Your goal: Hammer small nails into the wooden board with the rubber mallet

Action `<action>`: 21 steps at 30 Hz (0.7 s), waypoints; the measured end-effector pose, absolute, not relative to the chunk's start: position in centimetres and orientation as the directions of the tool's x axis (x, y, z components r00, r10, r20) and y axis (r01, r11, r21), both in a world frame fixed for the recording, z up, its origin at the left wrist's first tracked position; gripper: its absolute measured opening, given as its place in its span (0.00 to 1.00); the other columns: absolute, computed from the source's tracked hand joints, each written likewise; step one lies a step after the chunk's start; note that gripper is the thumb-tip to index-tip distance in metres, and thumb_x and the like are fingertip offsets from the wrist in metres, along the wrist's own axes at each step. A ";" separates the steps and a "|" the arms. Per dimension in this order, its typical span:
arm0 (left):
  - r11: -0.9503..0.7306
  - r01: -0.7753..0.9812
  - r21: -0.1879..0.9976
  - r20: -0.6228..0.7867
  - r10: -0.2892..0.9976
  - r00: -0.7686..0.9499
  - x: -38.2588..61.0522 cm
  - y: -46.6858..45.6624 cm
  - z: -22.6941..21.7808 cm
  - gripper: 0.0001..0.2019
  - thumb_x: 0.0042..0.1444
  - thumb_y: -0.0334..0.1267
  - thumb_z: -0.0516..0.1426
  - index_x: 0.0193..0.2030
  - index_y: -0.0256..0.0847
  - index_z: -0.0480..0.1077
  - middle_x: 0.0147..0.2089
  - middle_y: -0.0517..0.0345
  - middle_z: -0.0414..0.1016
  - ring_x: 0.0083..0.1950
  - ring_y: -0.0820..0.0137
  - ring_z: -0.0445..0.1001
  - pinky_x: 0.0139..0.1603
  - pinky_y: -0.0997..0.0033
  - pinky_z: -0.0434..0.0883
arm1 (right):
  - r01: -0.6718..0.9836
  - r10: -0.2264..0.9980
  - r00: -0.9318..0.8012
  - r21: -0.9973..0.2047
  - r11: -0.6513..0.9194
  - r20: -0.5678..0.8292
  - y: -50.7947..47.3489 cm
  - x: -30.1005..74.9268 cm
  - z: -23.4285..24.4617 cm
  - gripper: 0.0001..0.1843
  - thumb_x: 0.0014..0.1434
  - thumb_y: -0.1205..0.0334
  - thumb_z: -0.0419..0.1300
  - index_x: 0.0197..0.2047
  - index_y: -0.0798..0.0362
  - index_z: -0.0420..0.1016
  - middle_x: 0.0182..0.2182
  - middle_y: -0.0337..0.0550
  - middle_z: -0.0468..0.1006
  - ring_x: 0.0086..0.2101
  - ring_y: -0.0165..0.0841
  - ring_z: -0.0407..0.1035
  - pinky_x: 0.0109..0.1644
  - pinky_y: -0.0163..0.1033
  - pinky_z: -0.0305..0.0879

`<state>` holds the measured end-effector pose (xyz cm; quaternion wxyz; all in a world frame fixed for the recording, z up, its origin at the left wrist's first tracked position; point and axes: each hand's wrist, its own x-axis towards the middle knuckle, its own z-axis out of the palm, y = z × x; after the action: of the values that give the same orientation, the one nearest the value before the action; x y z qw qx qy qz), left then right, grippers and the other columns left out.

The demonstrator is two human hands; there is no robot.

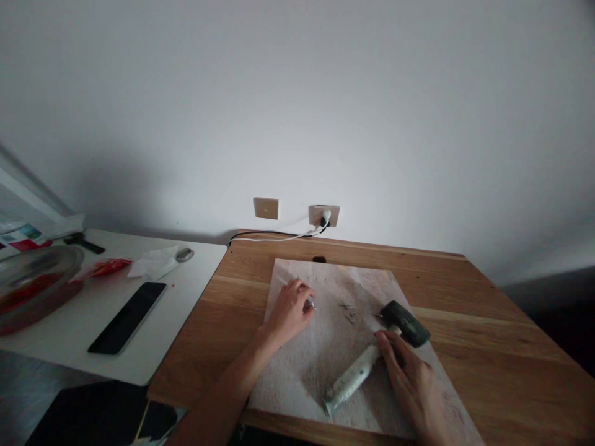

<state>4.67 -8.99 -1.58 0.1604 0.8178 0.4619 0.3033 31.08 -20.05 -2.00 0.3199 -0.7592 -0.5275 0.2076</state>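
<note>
A pale board lies on the wooden table. On its left part rests my left hand, fingers curled in, with a small shiny metal piece at the fingertips. Several loose nails lie on the board between my hands. A rubber mallet with a dark head and a worn light handle lies slantwise on the board's right part. My right hand has its fingers closed at the handle's neck, just below the head. A row of tiny points, perhaps nails, shows along the board's far part.
The wooden table stands against a white wall with two socket plates and cables. A white table adjoins at left, bearing a black phone, a tape roll, a red packet and a clear bowl.
</note>
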 end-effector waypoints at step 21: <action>-0.468 0.566 0.679 0.379 0.883 0.277 4.3 -7.9 -2.9 0.12 0.58 0.21 0.56 0.42 0.42 0.72 0.41 0.55 0.80 0.45 0.64 0.79 0.49 0.65 0.72 | 0.558 0.948 0.318 -0.808 -0.188 -0.001 -20.0 30.5 -0.5 0.30 0.58 0.32 0.58 0.46 0.50 0.82 0.28 0.42 0.84 0.28 0.42 0.77 0.35 0.42 0.70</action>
<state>4.31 -7.87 -2.87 0.2118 0.7705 0.4700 0.3749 30.52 -20.02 -0.45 0.3679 -0.7237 -0.5202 0.2651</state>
